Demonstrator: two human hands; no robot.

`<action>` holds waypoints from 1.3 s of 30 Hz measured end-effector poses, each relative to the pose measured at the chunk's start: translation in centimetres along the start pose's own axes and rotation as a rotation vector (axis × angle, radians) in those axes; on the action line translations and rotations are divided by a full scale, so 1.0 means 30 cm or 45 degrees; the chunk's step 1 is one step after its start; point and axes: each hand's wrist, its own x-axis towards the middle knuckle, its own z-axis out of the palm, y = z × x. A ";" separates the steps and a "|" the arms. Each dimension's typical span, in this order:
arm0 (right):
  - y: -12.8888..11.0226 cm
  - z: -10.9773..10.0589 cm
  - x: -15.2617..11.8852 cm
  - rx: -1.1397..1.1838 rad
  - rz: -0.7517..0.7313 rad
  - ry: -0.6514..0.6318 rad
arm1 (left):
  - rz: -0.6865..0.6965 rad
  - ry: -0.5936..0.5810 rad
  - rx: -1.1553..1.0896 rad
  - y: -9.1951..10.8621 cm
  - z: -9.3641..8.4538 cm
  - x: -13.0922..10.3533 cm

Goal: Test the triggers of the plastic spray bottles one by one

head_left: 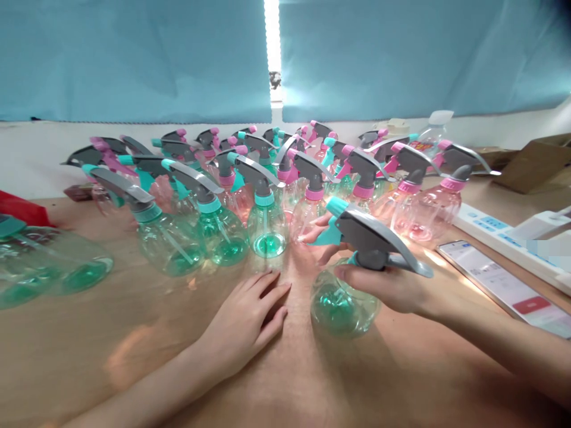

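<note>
A green clear spray bottle [343, 303] with a grey and teal trigger head is in my right hand [392, 285]. The thumb and fingers close round its neck, and the bottle tilts a little. My left hand [256, 312] lies flat on the wooden table [187, 345], fingers stretched out, holding nothing. Just beyond it stands another green spray bottle [268, 229], upright. Two more green bottles, one a green spray bottle [223, 235], are to its left. A pink spray bottle [307, 211] stands behind my right hand's fingers, partly hidden.
Several more pink and green spray bottles crowd the back of the table. Green bottles [80, 261] lie at the far left. On the right are a phone [504, 279], a white power strip [499, 229] and a cardboard box [535, 160]. A blue curtain [134, 59] hangs behind.
</note>
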 end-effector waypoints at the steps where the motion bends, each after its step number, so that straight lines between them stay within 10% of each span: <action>1: -0.006 -0.001 0.001 -0.004 -0.004 0.022 | 0.000 0.000 -0.001 0.000 0.002 -0.001; 39: 0.024 0.012 -0.005 0.149 -0.029 0.020 | -0.007 0.013 -0.018 0.002 -0.001 0.001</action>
